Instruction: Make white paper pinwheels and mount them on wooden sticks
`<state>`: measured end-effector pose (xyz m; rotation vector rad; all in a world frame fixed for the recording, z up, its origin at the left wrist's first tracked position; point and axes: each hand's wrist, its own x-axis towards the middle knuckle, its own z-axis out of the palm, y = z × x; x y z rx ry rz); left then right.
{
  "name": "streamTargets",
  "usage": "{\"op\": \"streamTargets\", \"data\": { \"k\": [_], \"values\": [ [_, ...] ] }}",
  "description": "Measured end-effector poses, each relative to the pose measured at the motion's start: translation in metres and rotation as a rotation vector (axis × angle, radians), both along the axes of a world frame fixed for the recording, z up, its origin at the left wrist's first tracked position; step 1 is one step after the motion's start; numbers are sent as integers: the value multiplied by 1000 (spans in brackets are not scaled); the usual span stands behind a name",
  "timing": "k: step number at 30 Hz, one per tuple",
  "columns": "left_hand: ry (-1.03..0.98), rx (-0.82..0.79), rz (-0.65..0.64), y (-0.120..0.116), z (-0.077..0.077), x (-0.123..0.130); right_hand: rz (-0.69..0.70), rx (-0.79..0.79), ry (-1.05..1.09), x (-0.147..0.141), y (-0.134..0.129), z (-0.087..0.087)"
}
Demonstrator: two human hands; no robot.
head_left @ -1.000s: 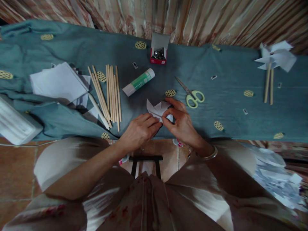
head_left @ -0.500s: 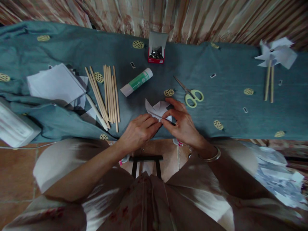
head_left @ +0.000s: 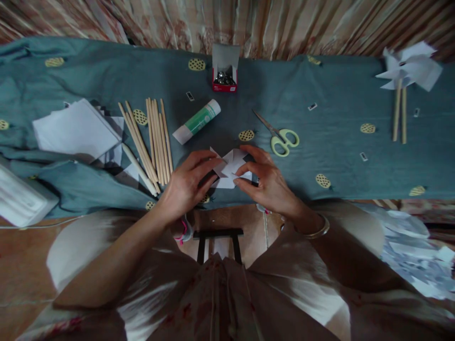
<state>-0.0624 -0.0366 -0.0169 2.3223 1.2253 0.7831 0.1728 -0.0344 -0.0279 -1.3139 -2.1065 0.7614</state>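
Observation:
A small white paper (head_left: 227,163) with folded, pointed corners lies near the front edge of the cloth-covered table, between my hands. My left hand (head_left: 190,182) reaches its left side, fingertips on a folded point and the thumb lower down. On the right, my right hand (head_left: 265,180) grips the paper near its middle between thumb and fingers. Beyond the paper lie green-handled scissors (head_left: 280,139) and a green and white glue stick (head_left: 197,121). Farther back stands an open red and white box (head_left: 224,81) with small shiny metal pieces inside.
Wooden sticks (head_left: 156,142) and a stack of white paper (head_left: 74,130) lie to the left, near a white device (head_left: 24,192). Paper pinwheels (head_left: 410,68) on sticks rest at the far right of the blue-green tablecloth (head_left: 341,156).
My left hand has moved left and up from the paper's middle to its left side, with its fingers more spread. My right hand stays at the paper. The view has shifted slightly.

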Motion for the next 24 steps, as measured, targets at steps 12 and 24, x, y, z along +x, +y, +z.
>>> {"op": "streamTargets", "data": {
  "k": [12, 24],
  "values": [
    [-69, -139, -102, 14, -8, 5, -48, -45, 40, -4, 1, 0],
    [-33, -197, -107, 20, -3, 8, -130, 39, -5, -13, 1, -4]
  ]
}}
